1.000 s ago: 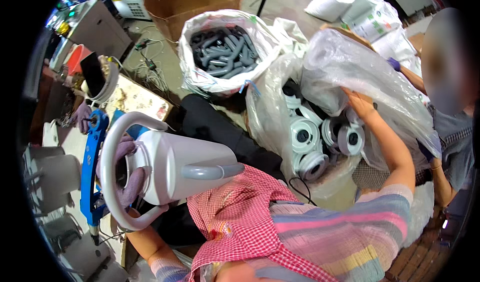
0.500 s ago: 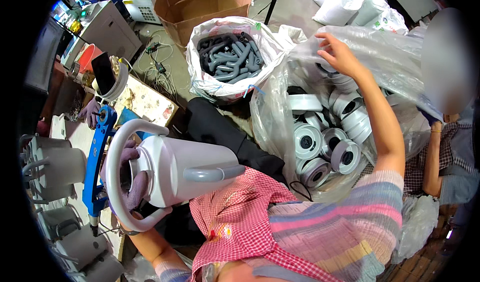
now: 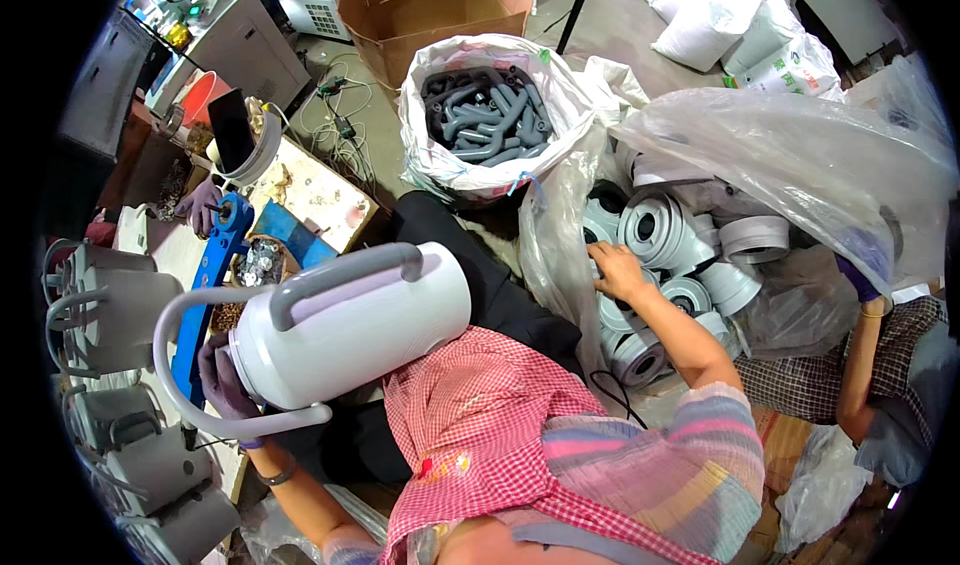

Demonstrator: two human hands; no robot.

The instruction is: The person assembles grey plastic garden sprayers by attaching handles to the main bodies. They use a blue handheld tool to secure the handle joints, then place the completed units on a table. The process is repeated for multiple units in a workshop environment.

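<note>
My left hand [image 3: 222,377], in a purple glove, is closed around the mouth end of a pale grey thermos jug shell [image 3: 370,330]. The jug lies on its side above my lap, its grey side handle facing up. A large hoop handle loops around its mouth end, in front of my wrist. My bare right hand [image 3: 618,270] reaches into a clear plastic bag [image 3: 555,265] of grey round collar parts [image 3: 655,225]. Its fingers are apart and touch the parts at the bag's near-left side; the fingertips are partly hidden.
A white sack [image 3: 420,150] of dark grey handles stands ahead, by a cardboard box [image 3: 450,15]. Left are a blue lever tool [image 3: 190,340], a workbench [image 3: 325,200] with small metal pieces, and several grey jugs [image 3: 125,310]. A co-worker's gloved hand [image 3: 862,270] is at the right.
My right hand has come down from above the bag into the round parts, which have shifted. The jug has turned, bringing its side handle upward. The plastic sheet has moved right.
</note>
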